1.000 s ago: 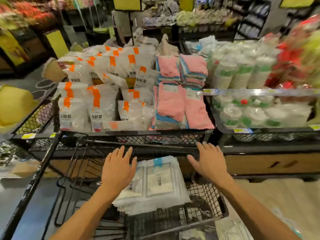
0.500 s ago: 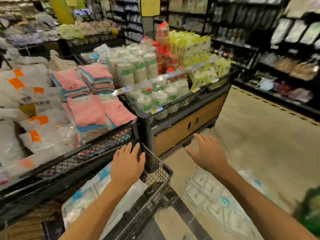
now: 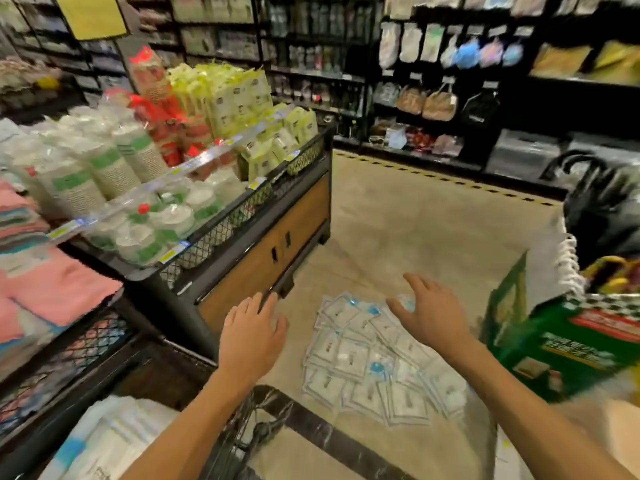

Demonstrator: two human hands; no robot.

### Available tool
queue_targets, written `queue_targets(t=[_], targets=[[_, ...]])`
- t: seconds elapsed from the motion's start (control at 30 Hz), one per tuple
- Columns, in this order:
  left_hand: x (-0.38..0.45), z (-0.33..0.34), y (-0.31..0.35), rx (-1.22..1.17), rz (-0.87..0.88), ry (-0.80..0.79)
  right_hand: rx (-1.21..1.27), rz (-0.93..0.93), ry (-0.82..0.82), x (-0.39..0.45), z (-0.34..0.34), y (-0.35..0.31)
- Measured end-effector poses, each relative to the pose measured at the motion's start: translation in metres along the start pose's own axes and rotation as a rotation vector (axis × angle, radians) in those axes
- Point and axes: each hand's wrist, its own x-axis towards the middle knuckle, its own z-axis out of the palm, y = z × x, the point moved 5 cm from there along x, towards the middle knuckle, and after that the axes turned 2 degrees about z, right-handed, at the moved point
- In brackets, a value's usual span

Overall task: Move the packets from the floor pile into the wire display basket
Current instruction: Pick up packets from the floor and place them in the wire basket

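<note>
clear plastic packets with white inserts and blue tabs (image 3: pixel 374 362): a loose pile, overlapping, spread flat on the beige floor (image 3: pixel 415 216) ahead of you, between the wood-panelled display stand (image 3: pixel 263 251) and the green printed carton (image 3: pixel 568 341).

black wire display basket (image 3: pixel 252 420): at the lower left, beside the pile; its dark rim shows under your left forearm. several packets of the same kind, white with a blue tab (image 3: pixel 104 441), already lie inside it.

your left hand (image 3: pixel 251 336): held out in the air past the basket rim, palm down, fingers straight and close together, holding nothing. it hangs to the left of the pile and does not touch it.

your right hand (image 3: pixel 429 313): held out above the far edge of the pile, palm down, fingers spread and slightly bent, holding nothing. whether its fingertips touch the top packets, you cannot tell; the picture is blurred there.

display stand, upper tray: black mesh sides, stocked with stacks of white paper cups with green bands (image 3: pixel 104 164), red packets (image 3: pixel 162 112) and yellow-green packets (image 3: pixel 235 95).

pink and blue folded cloths (image 3: pixel 38 268): stacked in the neighbouring mesh bin at the far left.

green printed carton: standing on the floor at your right, just beside the pile, with a white fringed cloth (image 3: pixel 554 261) over its edge.

dark shelving (image 3: pixel 450 81): across the aisle, hung with bagged goods.
</note>
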Motion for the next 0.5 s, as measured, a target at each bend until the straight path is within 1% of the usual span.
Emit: queue_targets(t=[0.17, 0.27, 0.37, 0.4, 0.5], targets=[[0.038, 0.020, 0.080, -0.058, 0.120, -0.035, 0.018, 0.136, -0.001, 0.007, -0.001, 0.091], [0.060, 0.038, 0.118, -0.098, 0.176, -0.066, 0.011, 0.238, -0.015, 0.008, -0.001, 0.140], [0.087, 0.067, 0.145, -0.066, 0.246, -0.110, 0.023, 0.339, 0.001, 0.007, 0.005, 0.180], [0.101, 0.080, 0.156, -0.053, 0.268, -0.152, 0.037, 0.387, 0.005, 0.010, 0.009, 0.196], [0.125, 0.102, 0.175, -0.003, 0.322, -0.201, 0.047, 0.473, -0.021, 0.010, 0.021, 0.219]])
